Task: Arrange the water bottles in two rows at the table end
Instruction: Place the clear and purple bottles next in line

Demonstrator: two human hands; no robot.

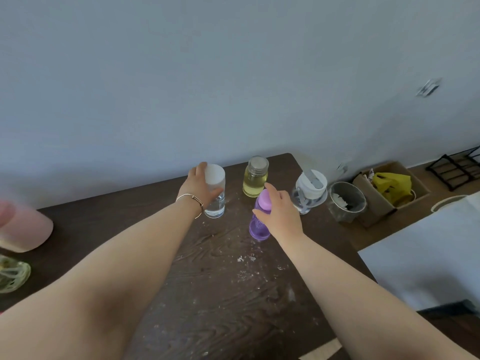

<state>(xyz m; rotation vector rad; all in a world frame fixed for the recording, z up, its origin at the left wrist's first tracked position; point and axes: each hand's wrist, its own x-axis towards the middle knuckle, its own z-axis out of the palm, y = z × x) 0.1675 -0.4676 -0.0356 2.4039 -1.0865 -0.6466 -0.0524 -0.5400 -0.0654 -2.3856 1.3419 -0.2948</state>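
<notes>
A clear bottle with a white cap [217, 201] stands near the far end of the dark wooden table [220, 281], and my left hand [198, 188] is wrapped around its left side. My right hand [279, 211] grips a purple bottle with a lilac cap [257, 227], which stands upright on the table. Behind them stands a yellow-tinted bottle with a metal lid [255, 178]. At the table's right edge stands a clear bottle with a white flip lid [309, 190].
A pink object [23, 227] and a greenish glass dish [13, 276] sit at the table's left side. On the floor to the right are a grey bin [346, 201], a cardboard box with yellow contents [389, 188] and a black rack [457, 170]. A white surface [428, 255] lies right.
</notes>
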